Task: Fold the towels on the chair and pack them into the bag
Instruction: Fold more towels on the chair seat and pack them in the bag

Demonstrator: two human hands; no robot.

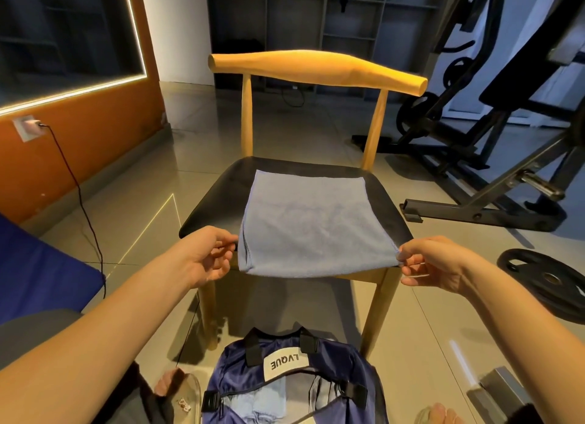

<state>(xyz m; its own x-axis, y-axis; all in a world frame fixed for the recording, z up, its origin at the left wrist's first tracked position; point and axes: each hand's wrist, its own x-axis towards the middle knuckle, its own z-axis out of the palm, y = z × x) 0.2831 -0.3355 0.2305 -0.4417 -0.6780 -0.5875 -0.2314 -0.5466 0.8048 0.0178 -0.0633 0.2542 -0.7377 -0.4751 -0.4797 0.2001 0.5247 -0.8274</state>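
Towel (316,224): one, folded near-square, flat on the chair (215,199) seat, edges square to it, near edge drooping over the front. Right hand (440,262) pinches the right near corner. Left hand (205,256) is curled at the left corner, grip unclear. One open bag (234,376) below, cut off; pale cloth (253,404) inside, half hidden.

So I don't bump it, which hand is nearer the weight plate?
Right. The right hand holds the towel corner left of the weight plate; the left hand is across the towel.
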